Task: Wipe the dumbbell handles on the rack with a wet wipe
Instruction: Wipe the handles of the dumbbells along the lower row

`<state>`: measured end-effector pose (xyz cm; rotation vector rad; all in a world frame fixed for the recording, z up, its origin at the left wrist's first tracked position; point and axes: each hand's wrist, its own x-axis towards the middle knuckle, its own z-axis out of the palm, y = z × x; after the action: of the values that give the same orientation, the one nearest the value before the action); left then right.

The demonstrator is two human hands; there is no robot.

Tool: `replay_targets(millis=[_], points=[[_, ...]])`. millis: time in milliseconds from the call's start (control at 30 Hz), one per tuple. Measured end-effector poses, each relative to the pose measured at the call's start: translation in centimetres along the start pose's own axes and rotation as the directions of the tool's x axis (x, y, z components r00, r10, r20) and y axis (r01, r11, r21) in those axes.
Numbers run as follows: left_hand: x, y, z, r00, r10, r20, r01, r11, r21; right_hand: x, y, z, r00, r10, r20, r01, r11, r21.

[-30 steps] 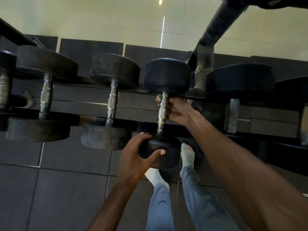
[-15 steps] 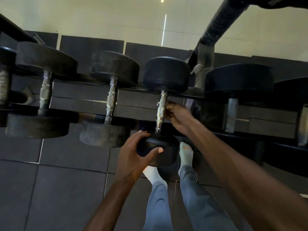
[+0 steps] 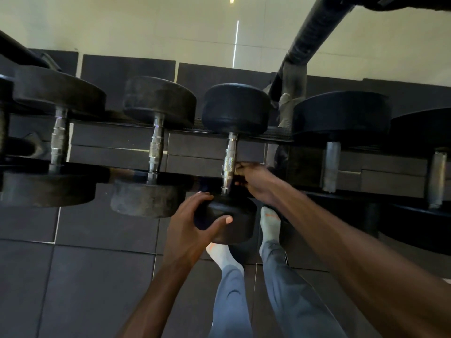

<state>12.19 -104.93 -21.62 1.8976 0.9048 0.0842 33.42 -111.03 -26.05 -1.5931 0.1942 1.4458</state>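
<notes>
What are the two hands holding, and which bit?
The left hand grips the dumbbell by its near weight end. The right hand is curled at its metal handle; a wipe cannot be made out.

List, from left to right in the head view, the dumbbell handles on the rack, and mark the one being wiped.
Ridged chrome handle → second chrome handle → handle being wiped, right hand on it → plain thick handle → far-right handle.

Black dumbbell [image 3: 235, 152] lying across rack rail [image 3: 136, 170], knurled steel handle [image 3: 229, 164], wipe possibly hidden
</notes>
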Motion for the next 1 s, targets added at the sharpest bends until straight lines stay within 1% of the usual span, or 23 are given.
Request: replay_targets(millis=[67, 133, 167, 267, 333, 433, 467, 567, 633, 700, 767, 800, 867, 900, 1000], points=[[0.0, -0.1, -0.1, 1.0, -0.004, 0.004, 0.004, 1.0, 0.001, -0.7, 0.4, -0.1, 1.0, 0.011, 0.02, -0.01, 0.999, -0.042], [0.0, 0.0, -0.1, 1.0, -0.004, 0.012, 0.004, 1.0, 0.008, -0.9, 0.7, -0.4, 1.0, -0.013, -0.022, 0.01, 0.993, -0.116], [0.1, -0.1, -0.1, 1.0, -0.002, 0.017, 0.002, 1.0, 0.01, -1.0, 0.6, -0.3, 0.998, -0.038, -0.048, 0.033, 0.993, -0.114], [0.1, -0.2, -0.1, 1.0, 0.0, 0.019, 0.0, 1.0, 0.013, -0.3, -1.0, 0.1, 0.99, -0.091, -0.104, 0.096, 0.995, 0.042], [0.1, -0.2, -0.1, 1.0, 0.006, 0.014, -0.006, 1.0, 0.014, 0.7, -2.0, 0.6, 0.992, -0.09, -0.092, 0.098, 0.991, 0.088], [0.0, -0.2, -0.1, 1.0, 0.011, 0.015, -0.011, 1.0, 0.006, 0.8, -2.0, 0.7, 0.997, -0.053, -0.059, 0.057, 0.996, 0.073], [0.0, -0.2, -0.1, 1.0, 0.01, 0.014, -0.01, 1.0, 0.004, 0.3, -1.6, 0.4, 0.999, -0.034, -0.028, 0.035, 0.998, 0.053], [0.0, -0.3, -0.1, 1.0, 0.008, 0.012, -0.008, 1.0, 0.001, -1.1, -1.4, -0.9, 0.998, 0.026, 0.059, -0.022, 0.998, -0.06], [0.0, -0.3, -0.1, 1.0, 0.009, 0.012, -0.009, 1.0, 0.003, -0.3, -1.7, -1.5, 0.999, -0.003, 0.032, 0.005, 0.999, -0.051], [0.1, -0.3, -0.1, 1.0, 0.009, 0.006, -0.009, 1.0, 0.0, 0.6, -2.2, -1.1, 0.999, -0.041, -0.02, 0.042, 0.999, 0.013], [0.1, -0.2, -0.1, 1.0, 0.009, -0.003, -0.009, 1.0, -0.004, 0.7, -1.4, -0.5, 0.999, -0.032, -0.029, 0.033, 0.999, 0.039], [0.0, -0.2, -0.1, 1.0, 0.006, -0.004, -0.006, 1.0, -0.007, 0.1, -0.6, -0.2, 1.0, -0.003, 0.0, 0.003, 1.0, 0.025], [0.1, -0.2, -0.1, 1.0, 0.008, -0.009, -0.008, 1.0, -0.007, -1.6, 0.9, 0.1, 0.997, 0.045, 0.064, -0.038, 0.994, -0.1], [0.1, -0.2, -0.1, 1.0, 0.01, -0.007, -0.01, 1.0, -0.005, -2.1, 1.4, 0.0, 0.997, 0.047, 0.067, -0.035, 0.985, -0.168], [0.1, -0.1, 0.0, 1.0, 0.003, 0.001, -0.003, 1.0, -0.004, -1.9, 1.6, -0.4, 1.0, -0.028, 0.002, 0.026, 0.936, -0.352]])
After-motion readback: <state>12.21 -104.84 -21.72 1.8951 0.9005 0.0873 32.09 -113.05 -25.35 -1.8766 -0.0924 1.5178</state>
